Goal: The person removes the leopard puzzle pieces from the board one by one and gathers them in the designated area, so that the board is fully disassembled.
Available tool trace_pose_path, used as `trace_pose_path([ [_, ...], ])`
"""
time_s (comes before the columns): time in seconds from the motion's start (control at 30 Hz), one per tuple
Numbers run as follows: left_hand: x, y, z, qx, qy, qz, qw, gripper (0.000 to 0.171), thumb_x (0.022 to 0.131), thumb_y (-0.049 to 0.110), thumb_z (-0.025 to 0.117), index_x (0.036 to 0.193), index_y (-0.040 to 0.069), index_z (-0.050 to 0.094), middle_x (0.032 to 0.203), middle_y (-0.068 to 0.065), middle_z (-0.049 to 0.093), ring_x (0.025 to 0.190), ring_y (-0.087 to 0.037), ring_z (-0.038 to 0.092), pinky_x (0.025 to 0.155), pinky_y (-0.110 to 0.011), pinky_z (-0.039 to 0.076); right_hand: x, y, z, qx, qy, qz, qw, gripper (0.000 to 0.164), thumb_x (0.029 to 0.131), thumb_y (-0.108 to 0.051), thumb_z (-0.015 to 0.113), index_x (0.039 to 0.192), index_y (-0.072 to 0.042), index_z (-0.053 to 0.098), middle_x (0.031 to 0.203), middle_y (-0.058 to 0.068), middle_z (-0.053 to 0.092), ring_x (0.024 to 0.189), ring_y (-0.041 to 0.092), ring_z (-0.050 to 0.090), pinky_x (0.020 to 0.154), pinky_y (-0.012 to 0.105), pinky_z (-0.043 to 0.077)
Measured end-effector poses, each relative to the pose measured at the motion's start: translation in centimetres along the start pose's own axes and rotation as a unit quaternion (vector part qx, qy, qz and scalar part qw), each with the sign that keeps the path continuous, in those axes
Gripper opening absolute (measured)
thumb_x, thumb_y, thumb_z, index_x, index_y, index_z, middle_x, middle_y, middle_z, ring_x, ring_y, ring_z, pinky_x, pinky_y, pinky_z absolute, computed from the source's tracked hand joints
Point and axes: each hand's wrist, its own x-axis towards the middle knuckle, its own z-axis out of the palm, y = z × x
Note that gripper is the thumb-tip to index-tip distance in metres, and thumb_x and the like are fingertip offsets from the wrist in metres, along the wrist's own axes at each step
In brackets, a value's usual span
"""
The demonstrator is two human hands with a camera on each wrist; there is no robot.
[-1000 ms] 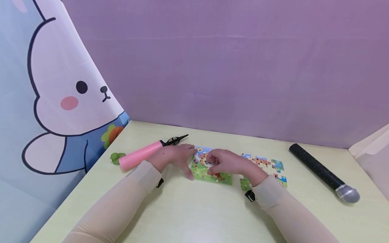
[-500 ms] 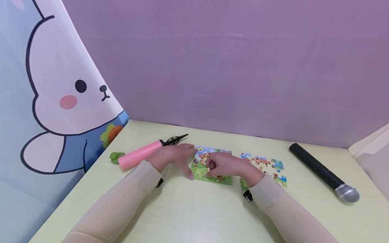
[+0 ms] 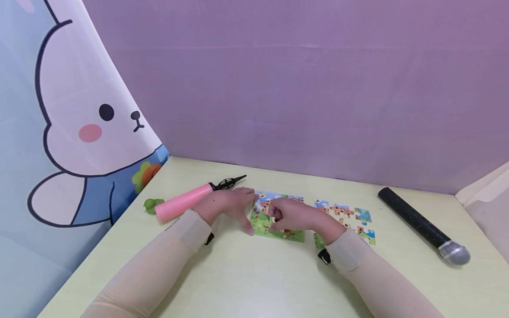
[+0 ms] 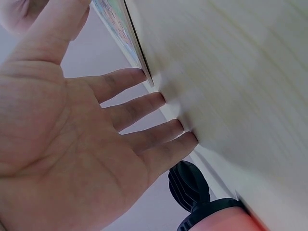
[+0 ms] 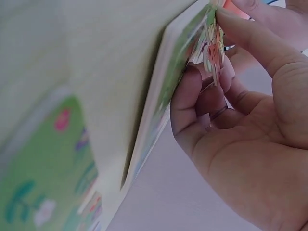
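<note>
A square jigsaw puzzle board [image 3: 296, 235] with a spotted leopard picture lies flat between my hands in the head view. Along its left edge rests my left hand [image 3: 227, 206], fingers straight and spread. The left wrist view shows one fingertip against the side of the board [image 4: 126, 29] and the other fingertips on the table. Over the board, my right hand [image 3: 300, 215] curls its fingers and pinches a jigsaw piece [image 5: 214, 50], which stands tilted up from the board's surface. Most of that piece is hidden by the hand in the head view.
Several loose jigsaw pieces [image 3: 363, 215] lie right of the board, partly behind my right wrist. A pink hand pump [image 3: 184, 202] with a black nozzle lies at left, beside a small green object [image 3: 150, 206]. A black microphone [image 3: 417, 221] lies at far right.
My right hand has shifted slightly and its fingers have curled in more over the board, the jigsaw piece tilting up with them. My left hand stays in place.
</note>
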Motion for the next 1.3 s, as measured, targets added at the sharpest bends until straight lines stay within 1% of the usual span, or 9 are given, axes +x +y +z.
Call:
trace_pose_path([
  [0.2,-0.1,0.0,0.0,-0.003,0.001,0.002,1.0,0.126,0.076,0.065,0.09,0.171,0.013,0.025,0.181,-0.011,0.022,0.168,-0.036,0.019,0.137,-0.06,0.021,-0.6,-0.3,-0.3,0.02,-0.005,-0.012,1.0,0.014,0.099,-0.014,0.075,0.108,-0.009,0.066,0.082,-0.002,0.06,0.07,0.011,0.05,0.071,0.026,0.049],
  [0.37,0.0,-0.1,0.1,-0.005,0.0,-0.002,1.0,0.126,0.076,0.065,0.09,0.171,0.014,0.024,0.181,-0.01,0.021,0.169,-0.036,0.018,0.137,-0.062,0.02,-0.8,-0.3,-0.4,0.023,-0.009,-0.026,0.999,0.009,0.102,-0.014,0.071,0.109,-0.01,0.067,0.088,-0.002,0.065,0.074,0.011,0.055,0.074,0.026,0.053],
  [0.53,0.0,-0.1,0.2,-0.014,0.001,-0.005,0.9999,0.127,0.075,0.065,0.09,0.171,0.014,0.025,0.181,-0.01,0.02,0.169,-0.036,0.017,0.137,-0.062,0.019,-1.0,-0.2,-0.2,0.011,-0.006,-0.037,0.999,0.01,0.103,-0.015,0.069,0.112,-0.01,0.068,0.094,-0.003,0.07,0.081,0.011,0.061,0.076,0.026,0.056],
  [0.63,-0.1,-0.1,0.3,-0.014,0.003,-0.003,0.9999,0.127,0.075,0.065,0.09,0.171,0.015,0.025,0.181,-0.011,0.019,0.169,-0.037,0.017,0.137,-0.062,0.019,-1.2,0.0,-0.2,0.009,0.0,-0.036,0.999,0.01,0.104,-0.018,0.069,0.113,-0.014,0.068,0.097,-0.004,0.07,0.085,0.011,0.064,0.077,0.026,0.057],
  [0.77,-0.1,-0.1,0.2,-0.013,0.005,-0.001,0.9999,0.127,0.075,0.065,0.09,0.171,0.015,0.025,0.181,-0.011,0.02,0.169,-0.037,0.017,0.137,-0.062,0.019,-1.9,0.4,-0.8,0.033,0.013,-0.029,0.999,0.011,0.105,-0.023,0.069,0.114,-0.017,0.067,0.1,-0.002,0.071,0.088,0.012,0.065,0.078,0.028,0.058],
  [0.87,0.0,-0.1,0.2,-0.013,0.008,-0.002,0.9999,0.127,0.074,0.065,0.091,0.171,0.014,0.026,0.181,-0.011,0.021,0.168,-0.037,0.018,0.137,-0.062,0.02,-2.6,0.6,-1.5,0.053,0.029,-0.026,0.998,0.013,0.106,-0.024,0.068,0.116,-0.015,0.068,0.103,0.0,0.073,0.09,0.014,0.067,0.078,0.03,0.059],
  [1.0,-0.1,-0.1,0.3,-0.014,0.009,-0.006,0.9998,0.127,0.074,0.064,0.091,0.171,0.016,0.025,0.181,-0.011,0.02,0.168,-0.038,0.018,0.136,-0.063,0.021,-3.5,1.0,-2.1,0.076,0.045,-0.016,0.996,0.014,0.107,-0.024,0.066,0.117,-0.015,0.067,0.105,0.003,0.073,0.089,0.016,0.067,0.078,0.035,0.059],
  [1.17,-0.1,-0.1,0.4,-0.019,0.014,-0.015,0.9996,0.127,0.073,0.063,0.092,0.171,0.017,0.026,0.181,-0.009,0.02,0.169,-0.036,0.017,0.136,-0.063,0.021,-3.8,1.3,-2.1,0.101,0.034,-0.01,0.994,0.015,0.108,-0.022,0.064,0.118,-0.011,0.065,0.104,0.007,0.07,0.081,0.018,0.064,0.074,0.041,0.059],
  [1.3,-0.2,-0.1,0.4,-0.021,0.015,-0.011,0.9996,0.127,0.073,0.063,0.092,0.171,0.017,0.026,0.181,-0.009,0.02,0.169,-0.036,0.017,0.136,-0.064,0.021,-3.9,1.5,-1.9,0.095,0.027,-0.015,0.995,0.016,0.108,-0.022,0.064,0.118,-0.009,0.063,0.105,0.007,0.071,0.079,0.017,0.065,0.073,0.038,0.06],
])
